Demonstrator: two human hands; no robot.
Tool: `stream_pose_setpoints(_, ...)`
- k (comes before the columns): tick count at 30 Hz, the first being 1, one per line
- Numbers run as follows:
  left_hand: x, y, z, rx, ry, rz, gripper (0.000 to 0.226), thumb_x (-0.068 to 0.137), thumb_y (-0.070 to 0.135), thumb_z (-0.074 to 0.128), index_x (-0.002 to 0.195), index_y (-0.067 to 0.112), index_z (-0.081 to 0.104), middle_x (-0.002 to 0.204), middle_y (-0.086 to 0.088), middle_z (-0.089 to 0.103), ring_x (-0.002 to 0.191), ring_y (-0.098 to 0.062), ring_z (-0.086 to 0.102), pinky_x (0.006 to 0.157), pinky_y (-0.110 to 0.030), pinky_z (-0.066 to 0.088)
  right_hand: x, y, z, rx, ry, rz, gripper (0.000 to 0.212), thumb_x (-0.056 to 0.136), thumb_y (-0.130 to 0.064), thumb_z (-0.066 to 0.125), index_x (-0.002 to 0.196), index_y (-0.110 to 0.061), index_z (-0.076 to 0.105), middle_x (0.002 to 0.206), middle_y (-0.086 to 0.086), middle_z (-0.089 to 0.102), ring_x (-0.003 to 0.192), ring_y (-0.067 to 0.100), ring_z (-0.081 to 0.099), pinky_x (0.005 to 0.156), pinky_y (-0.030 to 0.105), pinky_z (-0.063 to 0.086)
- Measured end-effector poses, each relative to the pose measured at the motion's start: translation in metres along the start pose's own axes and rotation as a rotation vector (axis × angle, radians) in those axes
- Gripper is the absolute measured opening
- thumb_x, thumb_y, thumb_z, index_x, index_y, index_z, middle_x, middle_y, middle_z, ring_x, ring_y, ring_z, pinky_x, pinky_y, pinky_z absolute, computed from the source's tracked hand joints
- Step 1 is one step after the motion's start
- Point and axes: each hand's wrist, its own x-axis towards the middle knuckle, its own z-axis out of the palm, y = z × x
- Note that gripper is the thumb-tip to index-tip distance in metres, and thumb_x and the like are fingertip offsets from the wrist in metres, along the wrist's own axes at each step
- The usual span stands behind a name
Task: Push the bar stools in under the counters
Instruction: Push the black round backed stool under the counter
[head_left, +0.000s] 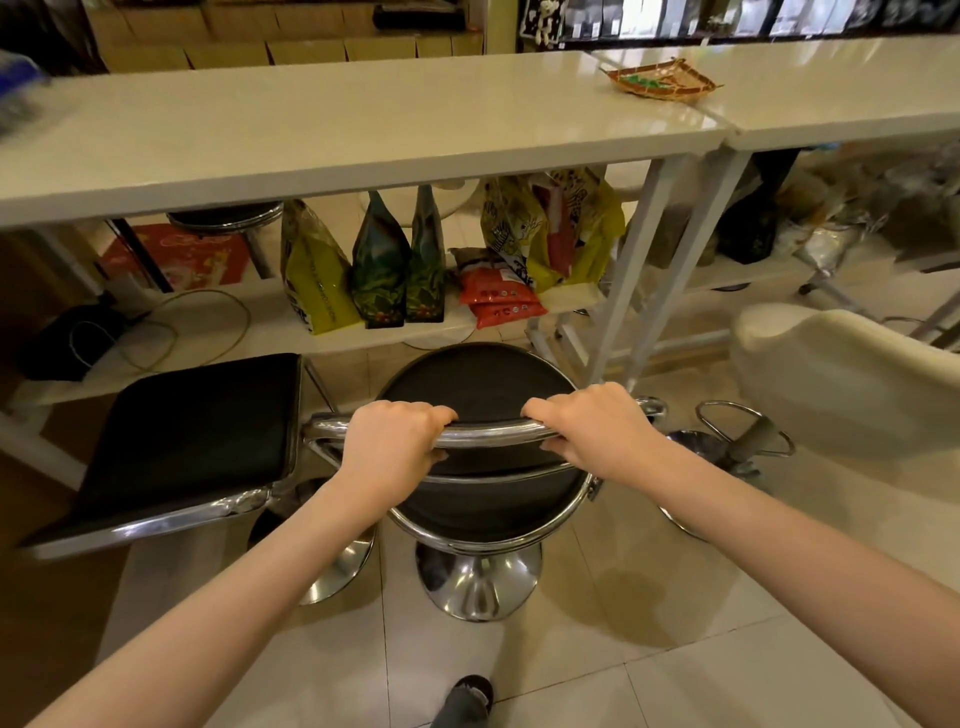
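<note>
A round black bar stool (478, 387) with a chrome back rail and chrome pedestal base stands in front of the white counter (332, 135), its seat front near the counter's lower shelf. My left hand (395, 441) and my right hand (597, 431) both grip its chrome back rail, side by side. A square black stool (197, 431) stands just to its left, touching or nearly touching. A cream stool (852, 379) is at the right, before a second white counter (831, 98).
The shelf under the counter holds several upright bags and red packets (498, 296). Another black stool (228, 215) is beyond the counter. A woven tray (665, 83) lies on top. A chrome footrest and base (743, 441) stand right of the round stool. My foot (467, 696) is on the tiled floor.
</note>
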Motion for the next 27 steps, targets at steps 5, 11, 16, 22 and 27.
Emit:
stream_pose_setpoints(5,0.023,-0.011,0.001,0.021,-0.048,-0.029,0.037,0.087,0.033,0.061,0.123,0.028,0.056,0.098,0.003,0.071,0.088,-0.017,0.066,0.068,-0.028,0.047,0.021,0.014,0.003,0.007,0.017,0.004,0.032,0.093,-0.031,0.053,0.122,-0.020,0.044,0.099,0.001,0.067,0.087,0.024,0.065,0.062,0.029,0.042)
stream_pose_setpoints(11,0.053,-0.031,0.005,0.028,-0.064,-0.059,0.037,0.087,0.033,0.061,0.124,0.029,0.056,0.101,0.003,0.071,0.090,-0.018,0.065,0.069,-0.028,0.046,0.054,0.031,0.008,0.014,0.028,0.027,0.034,0.092,-0.031,0.054,0.124,-0.021,0.045,0.099,0.000,0.068,0.088,0.025,0.065,0.061,0.030,0.039)
stream_pose_setpoints(16,0.082,-0.050,0.012,0.056,-0.053,-0.045,0.035,0.087,0.034,0.060,0.122,0.029,0.056,0.100,0.003,0.070,0.090,-0.018,0.065,0.069,-0.028,0.045,0.082,0.047,0.012,-0.004,0.027,0.057,0.034,0.093,-0.033,0.053,0.124,-0.022,0.044,0.100,-0.001,0.067,0.087,0.024,0.065,0.061,0.029,0.039)
stream_pose_setpoints(22,0.115,-0.082,0.025,0.018,0.002,-0.010,0.034,0.084,0.033,0.065,0.117,0.027,0.060,0.095,0.001,0.071,0.086,-0.021,0.066,0.064,-0.027,0.043,0.118,0.060,0.017,0.001,0.024,0.072,0.032,0.093,-0.031,0.053,0.122,-0.021,0.044,0.100,0.000,0.067,0.087,0.024,0.065,0.061,0.030,0.038)
stream_pose_setpoints(27,0.151,-0.099,0.030,0.018,0.034,0.038,0.033,0.072,0.028,0.078,0.103,0.021,0.069,0.082,-0.003,0.074,0.074,-0.026,0.069,0.060,-0.030,0.047,0.147,0.081,0.019,-0.014,0.013,0.121,0.034,0.093,-0.032,0.053,0.124,-0.023,0.043,0.104,0.000,0.067,0.091,0.026,0.064,0.063,0.031,0.037)
